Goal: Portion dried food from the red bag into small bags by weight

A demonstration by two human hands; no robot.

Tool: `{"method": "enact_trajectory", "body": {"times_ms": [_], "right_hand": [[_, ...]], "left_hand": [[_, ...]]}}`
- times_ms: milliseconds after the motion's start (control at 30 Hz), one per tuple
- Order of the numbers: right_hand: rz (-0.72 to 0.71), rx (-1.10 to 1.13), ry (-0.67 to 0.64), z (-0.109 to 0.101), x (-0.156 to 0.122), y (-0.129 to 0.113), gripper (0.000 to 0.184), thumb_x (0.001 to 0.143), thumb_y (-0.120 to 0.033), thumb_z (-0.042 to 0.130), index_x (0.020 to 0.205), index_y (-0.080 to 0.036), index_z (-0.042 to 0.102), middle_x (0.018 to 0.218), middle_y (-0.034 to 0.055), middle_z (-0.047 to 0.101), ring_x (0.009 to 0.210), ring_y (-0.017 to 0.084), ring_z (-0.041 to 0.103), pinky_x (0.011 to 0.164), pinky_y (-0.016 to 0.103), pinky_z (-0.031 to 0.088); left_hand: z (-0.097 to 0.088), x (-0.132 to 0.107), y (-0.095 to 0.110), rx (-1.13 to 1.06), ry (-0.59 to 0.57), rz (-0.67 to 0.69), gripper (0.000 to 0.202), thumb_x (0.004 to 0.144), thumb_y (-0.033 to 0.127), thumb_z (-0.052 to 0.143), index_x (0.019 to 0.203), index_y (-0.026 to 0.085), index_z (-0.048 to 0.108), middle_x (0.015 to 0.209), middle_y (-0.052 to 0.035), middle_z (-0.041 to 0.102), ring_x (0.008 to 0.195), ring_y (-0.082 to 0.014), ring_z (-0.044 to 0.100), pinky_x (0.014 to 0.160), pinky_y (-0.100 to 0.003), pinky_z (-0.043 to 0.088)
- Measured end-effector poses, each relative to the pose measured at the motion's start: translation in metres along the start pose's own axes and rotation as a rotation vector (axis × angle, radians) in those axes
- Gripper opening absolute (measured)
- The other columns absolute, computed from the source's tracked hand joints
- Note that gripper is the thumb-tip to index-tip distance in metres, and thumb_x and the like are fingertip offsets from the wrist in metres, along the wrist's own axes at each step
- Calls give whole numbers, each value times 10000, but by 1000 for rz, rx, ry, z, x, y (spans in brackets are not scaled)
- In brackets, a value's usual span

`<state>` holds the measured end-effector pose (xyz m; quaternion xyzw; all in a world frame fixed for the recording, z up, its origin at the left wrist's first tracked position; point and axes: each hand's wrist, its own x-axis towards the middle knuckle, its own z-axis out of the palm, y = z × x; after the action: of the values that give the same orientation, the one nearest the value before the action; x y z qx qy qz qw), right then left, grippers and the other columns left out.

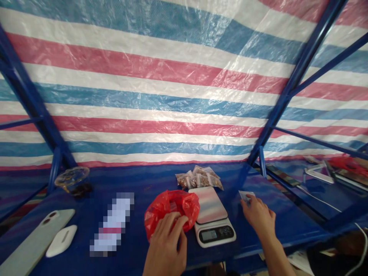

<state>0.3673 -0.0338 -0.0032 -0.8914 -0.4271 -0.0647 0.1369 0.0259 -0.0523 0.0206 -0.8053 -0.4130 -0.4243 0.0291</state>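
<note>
Over the opening of a red plastic bag [153, 212], my left hand [169, 239] bends its fingers inward and together. The fingertips are down inside the bag, so what they grip is hidden. My right hand [258, 214] pinches a small clear zip bag [243, 194] by its edge, above the table right of the scale. Between my hands stands a white kitchen scale [215, 234] with a shiny top plate, its display lit and the plate bare. Behind it lies a pile of small zip bags [201, 178] with brownish pieces in them.
On the blue table [126, 182] at left are a pale phone [37, 241], a white earbud case [61, 240], a blurred-out flat object [112, 226] and a clear tub [71, 180]. Blue metal posts [276, 111] and a striped plastic sheet [161, 92] stand behind.
</note>
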Motion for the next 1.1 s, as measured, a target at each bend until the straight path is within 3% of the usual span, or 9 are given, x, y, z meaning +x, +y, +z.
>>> {"method": "enact_trajectory", "body": {"times_ms": [133, 267, 333, 433, 533, 667, 833, 933, 1100], "right_hand": [[-24, 8, -33, 3, 4, -3, 369, 939, -214, 450, 1203, -187, 707, 1105, 140, 745, 1122, 333, 671, 948, 480, 430], [-43, 257, 59, -19, -1, -29, 334, 922, -203, 452, 1070, -212, 752, 1036, 116, 756, 1021, 321, 697, 966, 497, 418], [-190, 535, 163, -35, -16, -55, 274, 930, -264, 493, 1046, -215, 737, 1074, 109, 741, 995, 291, 689, 927, 437, 460], [-491, 947, 123, -57, -53, -102, 203, 975, -351, 545, 1002, -226, 702, 1026, 78, 723, 973, 232, 667, 893, 342, 497], [-702, 1136, -132, -67, -94, -147, 183, 1012, -287, 510, 959, -233, 677, 959, 45, 709, 912, 191, 655, 840, 286, 515], [-693, 1203, -300, -64, -121, -176, 175, 1019, -223, 507, 967, -237, 674, 989, 33, 703, 956, 178, 659, 876, 279, 514], [-663, 1073, -237, -50, -113, -173, 255, 1038, -179, 423, 1018, -232, 672, 1033, 58, 674, 918, 187, 654, 849, 299, 508], [-768, 992, -199, -49, -115, -172, 276, 1024, -139, 436, 977, -243, 687, 974, 48, 669, 886, 191, 641, 830, 298, 499], [-895, 1105, -173, -55, -132, -180, 261, 991, -103, 513, 1038, -252, 721, 998, 53, 694, 940, 187, 648, 866, 291, 521]], "left_hand": [[17, -7, 2, 20, -177, -96, 431, 907, 93, 431, 1244, 187, 683, 1167, -112, 775, 1040, -276, 754, 869, -413, 630], [18, -8, 0, -93, -348, -191, 496, 924, 71, 382, 1322, 174, 659, 1230, -117, 765, 1106, -252, 744, 951, -401, 616], [16, -7, -1, -128, -417, -208, 528, 914, 58, 390, 1346, 202, 658, 1291, -102, 744, 1171, -258, 719, 1022, -428, 586], [16, -5, -2, -171, -461, -236, 566, 901, 43, 402, 1370, 232, 656, 1379, -83, 698, 1290, -272, 652, 1120, -485, 518], [19, -3, -3, -249, -378, -301, 528, 908, 62, 420, 1348, 208, 673, 1393, -116, 683, 1307, -286, 634, 1123, -524, 507], [22, 0, -7, -434, -164, -420, 418, 940, 144, 464, 1287, 182, 694, 1276, -152, 736, 1169, -285, 702, 1029, -507, 567], [21, 3, -17, -475, 167, -707, 217, 904, 223, 533, 1026, 212, 712, 1112, -110, 769, 1063, -291, 733, 961, -520, 586], [15, 5, -17, -534, 315, -818, 210, 896, 316, 600, 1053, 201, 678, 1146, -128, 743, 1081, -292, 724, 995, -520, 570], [3, 12, -6, -843, 291, -823, 501, 902, 475, 674, 1323, 218, 585, 1373, -149, 661, 1255, -279, 665, 1056, -433, 557]]}}
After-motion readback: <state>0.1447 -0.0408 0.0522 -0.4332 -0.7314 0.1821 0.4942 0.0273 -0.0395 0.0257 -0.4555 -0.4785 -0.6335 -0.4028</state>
